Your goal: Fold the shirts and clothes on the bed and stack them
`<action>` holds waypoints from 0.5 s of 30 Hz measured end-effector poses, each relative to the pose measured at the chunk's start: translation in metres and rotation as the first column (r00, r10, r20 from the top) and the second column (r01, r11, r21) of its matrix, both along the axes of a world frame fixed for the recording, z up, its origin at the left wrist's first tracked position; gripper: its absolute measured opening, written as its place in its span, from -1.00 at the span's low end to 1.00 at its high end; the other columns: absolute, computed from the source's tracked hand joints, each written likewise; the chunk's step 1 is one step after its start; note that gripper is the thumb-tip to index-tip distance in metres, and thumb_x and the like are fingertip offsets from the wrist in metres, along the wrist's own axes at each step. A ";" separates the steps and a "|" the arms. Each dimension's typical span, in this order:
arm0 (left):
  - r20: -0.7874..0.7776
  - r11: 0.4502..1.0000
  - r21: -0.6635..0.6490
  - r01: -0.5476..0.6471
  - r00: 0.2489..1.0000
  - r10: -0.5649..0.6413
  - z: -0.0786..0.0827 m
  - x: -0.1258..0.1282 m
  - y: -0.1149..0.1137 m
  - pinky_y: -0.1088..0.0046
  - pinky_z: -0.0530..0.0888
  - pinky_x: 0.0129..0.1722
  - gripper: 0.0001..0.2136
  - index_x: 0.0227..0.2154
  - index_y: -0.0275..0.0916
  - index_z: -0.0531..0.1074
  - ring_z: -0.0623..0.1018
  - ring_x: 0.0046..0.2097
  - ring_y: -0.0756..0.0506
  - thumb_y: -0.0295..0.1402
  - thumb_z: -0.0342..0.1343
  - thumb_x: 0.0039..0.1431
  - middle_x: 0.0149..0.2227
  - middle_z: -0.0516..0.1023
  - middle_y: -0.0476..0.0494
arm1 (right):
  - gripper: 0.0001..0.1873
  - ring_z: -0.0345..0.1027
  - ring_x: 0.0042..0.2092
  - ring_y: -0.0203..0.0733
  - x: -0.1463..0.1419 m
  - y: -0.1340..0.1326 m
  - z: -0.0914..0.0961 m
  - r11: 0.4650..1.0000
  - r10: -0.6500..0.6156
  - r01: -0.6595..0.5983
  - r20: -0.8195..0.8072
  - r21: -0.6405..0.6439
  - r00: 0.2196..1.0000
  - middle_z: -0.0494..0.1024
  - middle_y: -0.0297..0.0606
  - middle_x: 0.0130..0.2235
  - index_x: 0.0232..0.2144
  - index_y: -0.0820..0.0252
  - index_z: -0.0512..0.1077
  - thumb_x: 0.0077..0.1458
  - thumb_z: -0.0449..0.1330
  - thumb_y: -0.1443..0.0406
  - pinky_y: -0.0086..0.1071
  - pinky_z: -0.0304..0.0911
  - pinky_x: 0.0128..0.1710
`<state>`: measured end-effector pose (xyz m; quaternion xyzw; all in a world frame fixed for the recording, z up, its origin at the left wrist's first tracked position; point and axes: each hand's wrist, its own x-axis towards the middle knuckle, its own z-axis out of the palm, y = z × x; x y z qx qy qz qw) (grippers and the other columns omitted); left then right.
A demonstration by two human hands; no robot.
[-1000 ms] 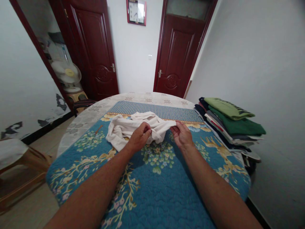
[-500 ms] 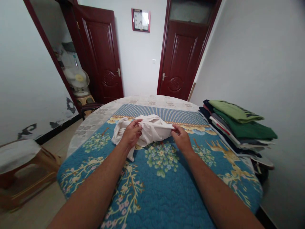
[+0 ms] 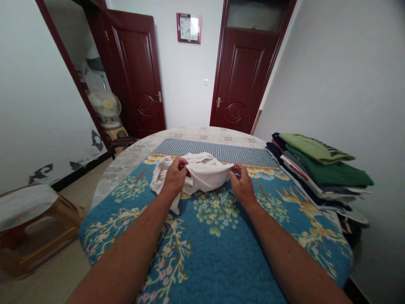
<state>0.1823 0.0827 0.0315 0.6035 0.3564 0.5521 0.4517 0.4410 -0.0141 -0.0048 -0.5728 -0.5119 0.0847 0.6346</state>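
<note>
A crumpled cream-white garment (image 3: 202, 173) lies on the blue floral quilt (image 3: 218, 253) that covers a round table. My left hand (image 3: 174, 179) is closed on the garment's left part, fingers pinching a fold near its top. My right hand (image 3: 242, 183) pinches the garment's right edge, with the cloth stretched a little between the two hands. A loose end of the garment hangs down under my left wrist.
A stack of folded clothes (image 3: 319, 169), green ones on top, sits at the table's right edge by the wall. Two dark red doors (image 3: 238, 80) and a wall clock (image 3: 189, 28) are beyond. A wooden stool (image 3: 34, 219) stands at left, a fan (image 3: 106, 105) further back.
My left hand has moved up and left along the garment to a new grip near its top. The right hand has stayed on the right edge. The camera view has shifted slightly.
</note>
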 end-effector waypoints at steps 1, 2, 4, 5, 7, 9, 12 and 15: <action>0.051 0.999 -0.038 0.024 0.998 -0.022 0.001 0.002 -0.001 0.45 0.43 -0.36 -0.80 -0.27 -0.12 0.39 0.48 -0.42 -0.04 -0.31 0.25 0.04 -0.42 0.47 0.08 | -0.51 0.50 0.08 -0.03 -0.003 -0.001 -0.002 0.999 0.043 -0.043 -0.005 -0.005 0.999 0.60 -0.14 0.10 0.15 0.05 0.43 0.18 0.30 0.17 -0.12 0.40 0.10; 0.102 0.997 -0.065 0.038 0.994 -0.031 0.002 0.003 -0.001 0.45 0.45 -0.35 -0.78 -0.27 -0.12 0.38 0.49 -0.40 -0.04 -0.27 0.27 0.05 -0.39 0.47 0.08 | -0.46 0.50 0.12 -0.02 -0.008 -0.002 -0.005 0.996 0.088 -0.087 0.018 -0.022 0.996 0.59 -0.13 0.14 0.19 0.04 0.41 0.16 0.32 0.19 -0.10 0.40 0.13; 0.189 0.994 -0.095 0.053 0.981 -0.034 0.005 0.004 -0.002 0.45 0.49 -0.31 -0.73 -0.26 -0.12 0.35 0.52 -0.34 -0.04 -0.21 0.29 0.07 -0.33 0.49 0.07 | -0.47 0.47 0.19 0.03 -0.018 -0.004 -0.012 0.983 0.175 -0.163 0.147 -0.087 0.973 0.56 -0.09 0.20 0.15 0.04 0.43 0.14 0.35 0.20 -0.03 0.35 0.22; 0.219 0.993 -0.101 0.054 0.975 -0.031 0.007 0.003 -0.002 0.45 0.50 -0.29 -0.72 -0.25 -0.13 0.34 0.53 -0.30 -0.04 -0.20 0.30 0.07 -0.30 0.50 0.06 | -0.49 0.44 0.23 0.06 -0.024 -0.004 -0.017 0.974 0.214 -0.188 0.240 -0.128 0.947 0.54 -0.06 0.22 0.12 0.06 0.45 0.12 0.37 0.20 0.00 0.31 0.26; 0.264 0.994 -0.098 0.050 0.964 -0.022 0.010 0.001 -0.002 0.46 0.49 -0.27 -0.71 -0.25 -0.13 0.32 0.53 -0.25 -0.04 -0.21 0.30 0.07 -0.27 0.50 0.05 | -0.46 0.34 0.31 0.15 -0.036 -0.002 -0.026 0.960 0.265 -0.200 0.417 -0.194 0.869 0.47 0.04 0.27 0.10 0.13 0.49 0.06 0.42 0.19 0.06 0.22 0.34; 0.289 0.996 -0.082 0.040 0.957 -0.015 0.012 0.000 -0.002 0.49 0.46 -0.28 -0.73 -0.27 -0.14 0.31 0.51 -0.26 -0.03 -0.25 0.29 0.08 -0.28 0.48 0.05 | -0.41 0.27 0.35 0.20 -0.046 0.003 -0.033 0.962 0.253 -0.155 0.524 -0.224 0.813 0.42 0.11 0.30 0.12 0.18 0.50 0.03 0.44 0.20 0.09 0.17 0.36; 0.252 1.000 -0.023 0.015 0.968 -0.009 0.009 0.000 -0.004 0.52 0.39 -0.32 -0.78 -0.28 -0.15 0.34 0.45 -0.30 -0.01 -0.30 0.28 0.11 -0.31 0.44 0.04 | -0.61 0.32 0.27 0.18 -0.053 0.013 -0.035 0.970 0.187 -0.057 0.572 -0.237 0.799 0.47 0.09 0.23 0.04 0.18 0.56 0.15 0.32 0.27 0.07 0.22 0.30; 0.227 0.999 0.000 0.038 0.973 -0.037 0.007 0.001 -0.003 0.53 0.36 -0.37 -0.79 -0.24 -0.12 0.33 0.41 -0.34 0.00 -0.28 0.26 0.15 -0.33 0.41 0.05 | -0.76 0.41 0.13 0.10 -0.051 0.018 -0.026 0.975 0.183 -0.085 0.525 -0.205 0.831 0.58 0.01 0.06 -0.15 0.17 0.61 0.23 0.15 0.34 -0.01 0.27 0.23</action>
